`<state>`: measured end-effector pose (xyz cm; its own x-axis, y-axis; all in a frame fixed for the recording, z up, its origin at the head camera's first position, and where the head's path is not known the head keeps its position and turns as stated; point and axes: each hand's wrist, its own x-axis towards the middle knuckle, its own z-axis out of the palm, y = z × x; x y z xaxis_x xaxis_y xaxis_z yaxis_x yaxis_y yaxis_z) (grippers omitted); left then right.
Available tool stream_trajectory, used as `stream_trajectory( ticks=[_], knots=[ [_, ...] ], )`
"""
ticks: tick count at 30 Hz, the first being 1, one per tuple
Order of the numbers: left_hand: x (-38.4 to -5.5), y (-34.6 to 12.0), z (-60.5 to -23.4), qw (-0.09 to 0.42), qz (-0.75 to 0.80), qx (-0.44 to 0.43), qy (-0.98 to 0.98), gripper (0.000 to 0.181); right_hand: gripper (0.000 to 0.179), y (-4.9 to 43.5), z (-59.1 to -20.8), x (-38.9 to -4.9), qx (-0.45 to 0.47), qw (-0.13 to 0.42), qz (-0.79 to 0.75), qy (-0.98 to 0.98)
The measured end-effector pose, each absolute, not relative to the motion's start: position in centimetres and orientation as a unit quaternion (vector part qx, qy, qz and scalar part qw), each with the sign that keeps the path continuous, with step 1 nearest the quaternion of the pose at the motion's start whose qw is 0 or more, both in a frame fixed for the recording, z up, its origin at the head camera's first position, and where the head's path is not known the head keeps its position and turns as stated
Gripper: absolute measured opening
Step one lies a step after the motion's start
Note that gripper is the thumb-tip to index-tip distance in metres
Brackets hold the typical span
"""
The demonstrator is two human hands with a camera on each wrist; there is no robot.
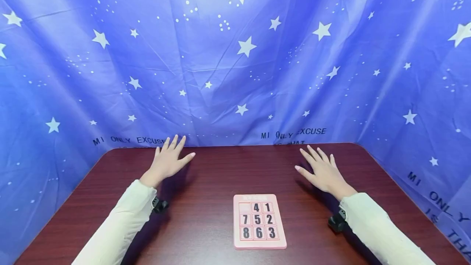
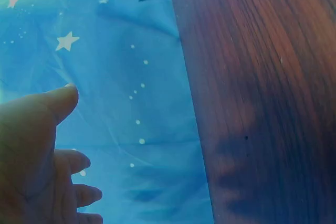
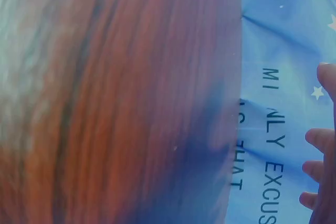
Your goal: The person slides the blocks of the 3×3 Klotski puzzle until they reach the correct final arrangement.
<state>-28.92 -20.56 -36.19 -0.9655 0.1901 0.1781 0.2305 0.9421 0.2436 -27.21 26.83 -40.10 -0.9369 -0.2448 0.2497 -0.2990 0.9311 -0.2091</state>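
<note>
A pink sliding number puzzle lies flat on the dark red wooden table, near its front. Its rows read blank, 4, 1; then 7, 5, 2; then 8, 6, 3, with the blank cell at the top left. To the puzzle's left and farther back, my left hand is held over the table with fingers spread, holding nothing. My right hand mirrors it on the other side, fingers spread and nothing in them. Both wrist views show fingers against the cloth and the table, without the puzzle.
A blue cloth with white stars and printed words hangs behind the table and along both sides. Each wrist carries a small black camera, one on the left and one on the right. The table's back edge meets the cloth.
</note>
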Motion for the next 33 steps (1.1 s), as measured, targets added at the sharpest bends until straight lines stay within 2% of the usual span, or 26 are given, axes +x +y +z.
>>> stream_trajectory(
  ticks=[13, 25, 33],
  knots=[
    [-27.7, -19.0, -36.4, 0.123, -0.185, -0.161, -0.962, 0.074, 0.067, 25.2, -39.8, -25.7, 0.189, 0.13, 0.164, -0.959],
    [-26.3, -17.0, -37.5, 0.146, -0.274, -0.214, -0.926, 0.072, 0.066, 23.6, -40.0, -23.6, 0.221, 0.104, 0.23, -0.942],
    [-24.9, -15.4, -38.7, 0.127, -0.38, -0.229, -0.887, 0.067, 0.064, 22.5, -40.1, -22.0, 0.265, 0.076, 0.291, -0.916]
  ],
)
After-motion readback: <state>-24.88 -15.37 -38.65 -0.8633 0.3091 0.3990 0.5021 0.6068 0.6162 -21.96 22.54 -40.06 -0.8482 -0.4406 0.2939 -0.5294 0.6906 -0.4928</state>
